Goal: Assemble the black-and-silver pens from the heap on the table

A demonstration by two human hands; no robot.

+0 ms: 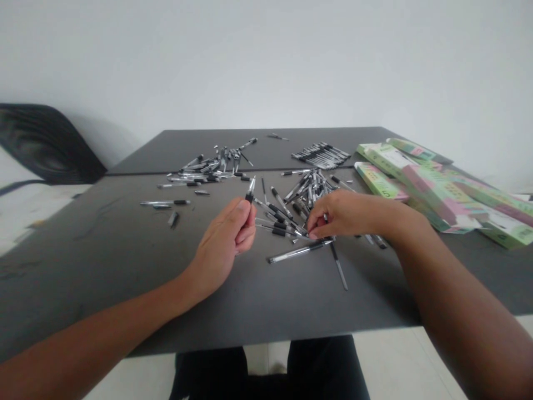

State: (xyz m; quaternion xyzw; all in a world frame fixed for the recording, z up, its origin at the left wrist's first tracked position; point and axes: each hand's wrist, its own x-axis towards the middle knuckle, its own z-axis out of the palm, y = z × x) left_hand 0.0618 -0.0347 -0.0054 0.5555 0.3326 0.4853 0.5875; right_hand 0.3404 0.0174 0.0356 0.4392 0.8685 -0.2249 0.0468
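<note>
My left hand [231,230] is closed around a pen [250,190], its clear tip pointing up and its black grip showing above the thumb. Over the near edge of a loose pile of pens [287,214], my right hand [331,214] has its fingers pinched together; whatever lies between them is too small or hidden to name. Just below that hand, a clear pen [297,253] lies on the dark table [233,311]. A thin dark refill [339,266] points toward me beside it.
Another pile of pens [208,169] lies at the back left, with a neat row of pens [322,155] at the back right. Green and pink cardboard boxes [437,191] are heaped on the right. A black chair [45,144] stands at the left.
</note>
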